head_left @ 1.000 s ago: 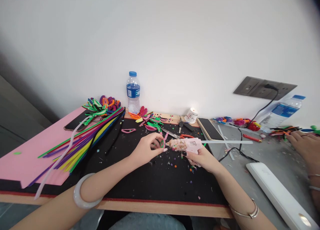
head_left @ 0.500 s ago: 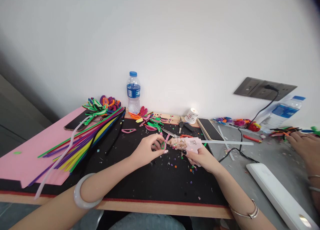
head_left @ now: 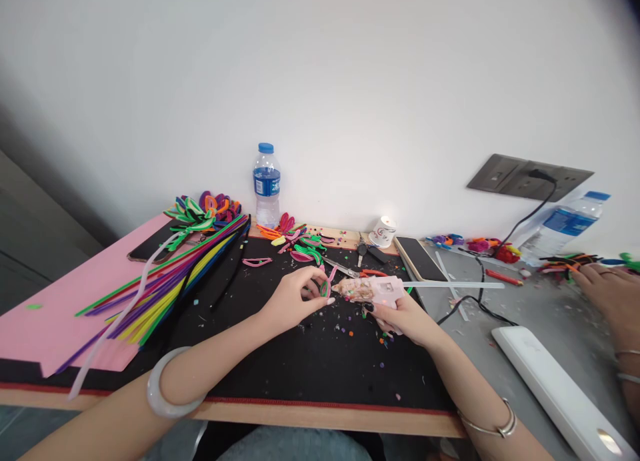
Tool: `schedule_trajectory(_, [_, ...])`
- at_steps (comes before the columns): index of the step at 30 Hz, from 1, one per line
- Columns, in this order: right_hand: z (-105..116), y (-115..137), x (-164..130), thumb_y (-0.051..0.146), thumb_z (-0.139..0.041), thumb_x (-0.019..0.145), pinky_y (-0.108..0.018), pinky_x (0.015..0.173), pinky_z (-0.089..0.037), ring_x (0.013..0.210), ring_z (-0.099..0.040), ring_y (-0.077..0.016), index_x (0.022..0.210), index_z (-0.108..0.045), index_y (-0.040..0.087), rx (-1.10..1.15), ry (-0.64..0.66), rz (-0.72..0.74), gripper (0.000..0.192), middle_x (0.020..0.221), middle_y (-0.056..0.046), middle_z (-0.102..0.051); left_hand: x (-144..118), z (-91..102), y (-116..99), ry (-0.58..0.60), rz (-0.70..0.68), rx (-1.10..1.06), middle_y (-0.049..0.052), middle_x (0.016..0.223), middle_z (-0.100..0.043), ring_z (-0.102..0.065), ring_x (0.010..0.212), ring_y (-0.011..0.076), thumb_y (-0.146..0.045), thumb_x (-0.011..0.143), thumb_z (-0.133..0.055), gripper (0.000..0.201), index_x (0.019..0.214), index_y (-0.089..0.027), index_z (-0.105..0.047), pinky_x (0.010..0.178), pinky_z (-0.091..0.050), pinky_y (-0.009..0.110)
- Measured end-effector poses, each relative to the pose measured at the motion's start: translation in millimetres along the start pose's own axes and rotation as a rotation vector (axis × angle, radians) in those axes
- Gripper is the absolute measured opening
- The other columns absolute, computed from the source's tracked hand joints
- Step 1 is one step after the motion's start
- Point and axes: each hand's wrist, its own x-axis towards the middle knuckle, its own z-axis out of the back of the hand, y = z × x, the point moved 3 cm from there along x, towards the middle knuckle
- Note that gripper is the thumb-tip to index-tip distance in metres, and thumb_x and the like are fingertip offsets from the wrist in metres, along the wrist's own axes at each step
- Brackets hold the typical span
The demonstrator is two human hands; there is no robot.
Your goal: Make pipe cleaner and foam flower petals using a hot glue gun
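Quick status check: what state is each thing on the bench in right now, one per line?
Pink hot glue gun: held in right hand, nozzle at the loop, clear glue stick loaded behind.
Small pink-and-green pipe-cleaner loop: pinched in left hand.
Clear water bottle with blue cap: upright, capped.
Black power cord: plugged into wall socket.
Black phone: flat, screen dark.
Bundle of coloured pipe cleaners: lying loose.

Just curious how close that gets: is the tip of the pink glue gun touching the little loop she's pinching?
Cannot tell. In the head view, the glue gun nozzle meets the pipe-cleaner loop in the left hand, but too small to show contact.
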Motion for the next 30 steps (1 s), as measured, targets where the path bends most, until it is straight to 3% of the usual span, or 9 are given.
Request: schedule_trajectory(30, [0.8,-0.2,1.6,0.043,-0.063,0.071,-0.018,0.036,-0.021,0.037,-0.029,-0.0048,0.090,-0.048,0.016,-0.009,-0.043,-0.001,0.037,0.045,0.011,-0.037,-0.4,-0.2,-3.4,0.033,-0.002,-0.002,0.003,0.087,-0.059,-0.057,0.065,0.0108,-0.027,0.069,-0.066,0.026,0.092,-0.017,-0.056,0.060,-0.053,0.023])
